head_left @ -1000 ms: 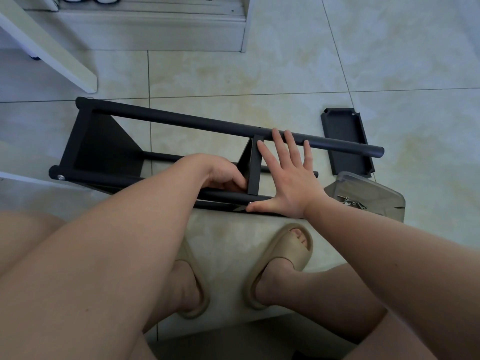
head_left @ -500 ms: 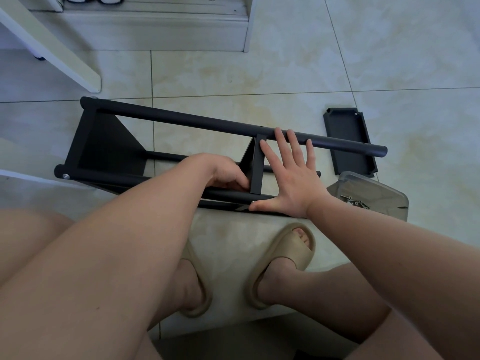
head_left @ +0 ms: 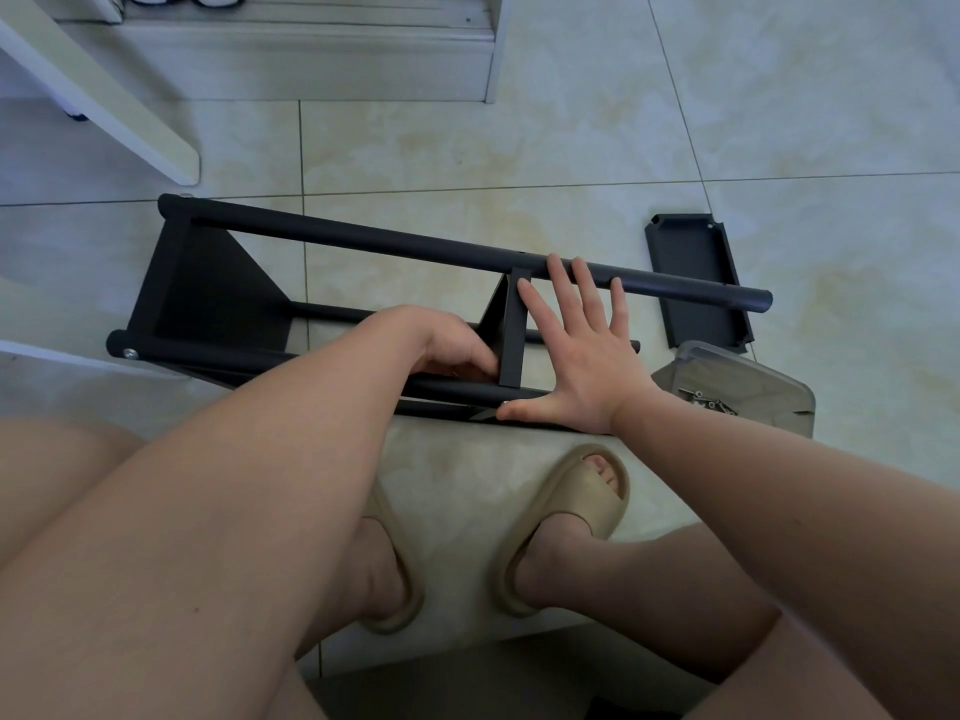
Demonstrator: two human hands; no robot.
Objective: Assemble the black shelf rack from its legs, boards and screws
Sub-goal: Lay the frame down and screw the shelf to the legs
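Note:
The black shelf rack lies on its side on the tiled floor, its far leg (head_left: 363, 241) and near leg (head_left: 208, 356) joined by an end board (head_left: 218, 293) on the left. A middle board (head_left: 511, 330) stands between the legs. My left hand (head_left: 447, 345) is curled at the joint of this board and the near leg, and what its fingertips hold is hidden. My right hand (head_left: 582, 356) lies flat with fingers spread against the board's right side, its fingertips on the far leg. A loose black board (head_left: 696, 278) lies to the right.
A clear plastic container (head_left: 727, 402) with several screws sits by my right wrist. A white slanted furniture leg (head_left: 104, 106) and a pale cabinet base (head_left: 311, 59) stand at the back left. My feet in beige sandals (head_left: 571, 511) rest just in front of the rack.

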